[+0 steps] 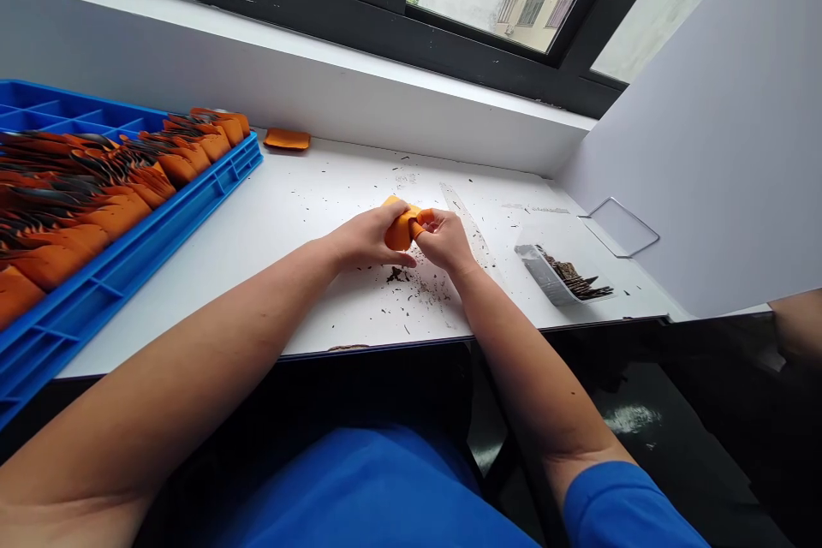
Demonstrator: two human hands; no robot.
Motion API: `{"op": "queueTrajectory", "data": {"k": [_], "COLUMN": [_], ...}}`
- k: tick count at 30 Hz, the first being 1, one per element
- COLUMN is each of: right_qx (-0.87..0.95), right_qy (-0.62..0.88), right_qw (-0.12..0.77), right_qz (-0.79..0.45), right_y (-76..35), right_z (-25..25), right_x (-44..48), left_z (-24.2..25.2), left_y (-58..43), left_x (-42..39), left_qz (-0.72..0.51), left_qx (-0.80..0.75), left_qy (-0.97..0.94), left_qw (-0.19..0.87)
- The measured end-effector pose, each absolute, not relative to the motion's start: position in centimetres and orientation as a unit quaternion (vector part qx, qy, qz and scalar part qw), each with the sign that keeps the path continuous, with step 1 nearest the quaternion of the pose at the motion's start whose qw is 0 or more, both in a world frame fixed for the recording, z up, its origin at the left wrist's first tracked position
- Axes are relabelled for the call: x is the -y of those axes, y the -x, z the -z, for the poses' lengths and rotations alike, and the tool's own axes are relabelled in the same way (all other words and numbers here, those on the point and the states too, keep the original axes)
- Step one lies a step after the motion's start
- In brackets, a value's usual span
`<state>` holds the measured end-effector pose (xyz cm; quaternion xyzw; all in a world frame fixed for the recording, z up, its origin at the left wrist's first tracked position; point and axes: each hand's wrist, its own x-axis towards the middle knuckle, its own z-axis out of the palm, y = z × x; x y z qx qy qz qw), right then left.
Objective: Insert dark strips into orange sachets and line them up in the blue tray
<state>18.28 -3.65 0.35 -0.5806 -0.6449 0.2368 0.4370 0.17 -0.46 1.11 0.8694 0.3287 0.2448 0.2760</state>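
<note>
A small orange piece [398, 233] is near the middle of the frame, curved, lighter on top, partly covered.

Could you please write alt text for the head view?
A person's left grip and right grip hold a small orange piece over a white table scattered with dark bits. A blue crate of orange pieces stands left; a clear tub of dark strips, right.

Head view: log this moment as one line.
left hand: holding orange piece | right hand: at its edge | blue crate: at left | plastic tray: at right
</note>
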Motion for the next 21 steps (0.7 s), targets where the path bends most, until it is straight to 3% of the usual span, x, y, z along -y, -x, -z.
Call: {"op": "queueTrajectory", "data": {"k": [8, 21], "right_qx": [0.632, 0.629], "right_qy": [0.573, 0.557], "right_qw": [0.430, 0.433], "right_qz": [-0.297, -0.327], "right_y": [-18.60, -18.34], "right_z": [-0.46, -1.07], "right_x": [3.41, 3.86], "left_z": [-1.25, -1.04], "left_y": [-0.57, -0.51], "left_x": [0.81, 0.25], "left_qz": [-0.236, -0.255], "left_qx": [-0.343, -0.331], "left_qy": [-0.880, -0.856], "left_qw": [0.228, 0.304]}}
